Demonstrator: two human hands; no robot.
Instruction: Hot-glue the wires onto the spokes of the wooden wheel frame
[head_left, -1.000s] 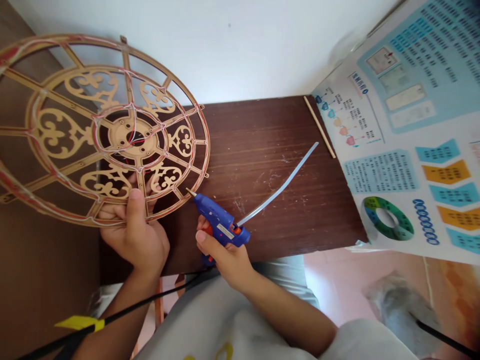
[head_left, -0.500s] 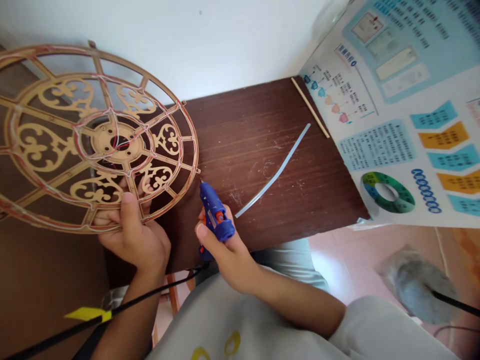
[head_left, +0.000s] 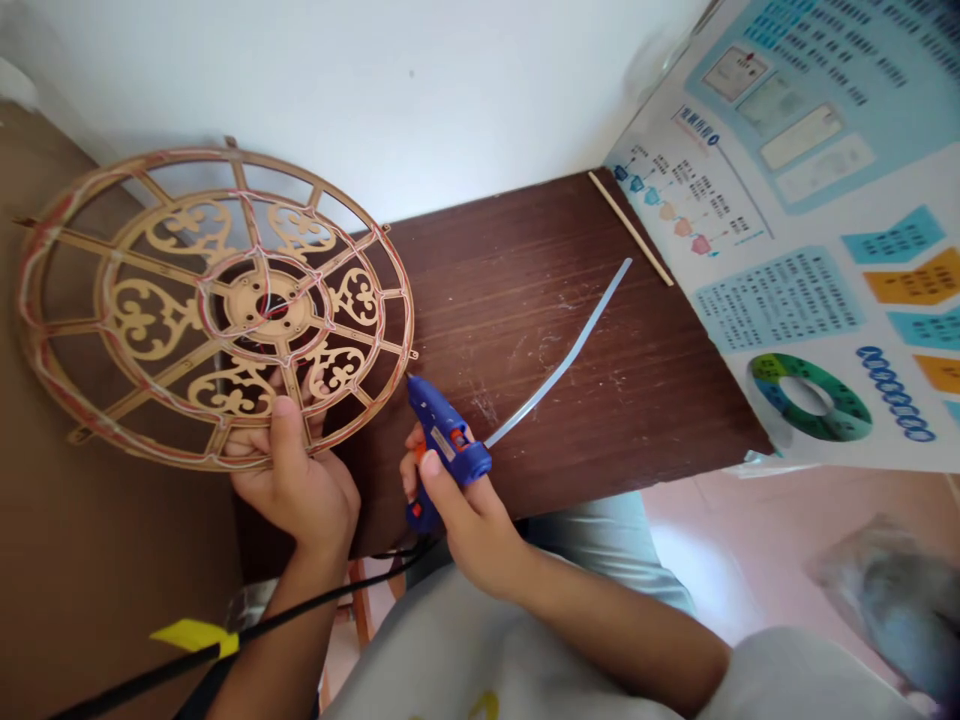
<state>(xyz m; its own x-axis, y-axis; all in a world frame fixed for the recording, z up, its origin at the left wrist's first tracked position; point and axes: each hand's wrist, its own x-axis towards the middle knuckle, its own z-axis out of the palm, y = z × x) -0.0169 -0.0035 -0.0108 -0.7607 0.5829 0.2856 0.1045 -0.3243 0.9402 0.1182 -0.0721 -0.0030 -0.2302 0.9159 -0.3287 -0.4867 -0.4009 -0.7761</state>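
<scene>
- Left hand (head_left: 296, 490): fingers clenched behind the lower rim of an openwork wooden wheel (head_left: 142, 320), thumb pressed on its front face. Firm grasp.
- Wheel position: held tilted, off the surface, past the left end of a dark wood tabletop (head_left: 570, 300), with its right part over that end. Thin red and white lines follow its ribs; their material cannot be told from this view.
- Right hand (head_left: 469, 530): fingers closed around the grip of a blue hot glue gun (head_left: 448, 445). Trigger finger position cannot be told.
- Gun position: nozzle (head_left: 409, 379) points up and left, just beside the wheel's outer rim and apart from it.
- Glue stick (head_left: 559, 370): long, translucent, extending from the gun's rear across the tabletop, unsupported.
- Black power cord (head_left: 337, 590): crosses the left forearm (head_left: 277, 640).
- Nearby: a wooden stick (head_left: 630, 228) lies on the tabletop beside a printed poster (head_left: 780, 260).
- Risk, burn: the left fingers sit close behind the rim, so a slip of the nozzle could reach them.
- Risk, drop: one hand alone bears the wheel, so a loosened grip could let it fall.
- Risk, snag: the cord could tug the gun off line.
</scene>
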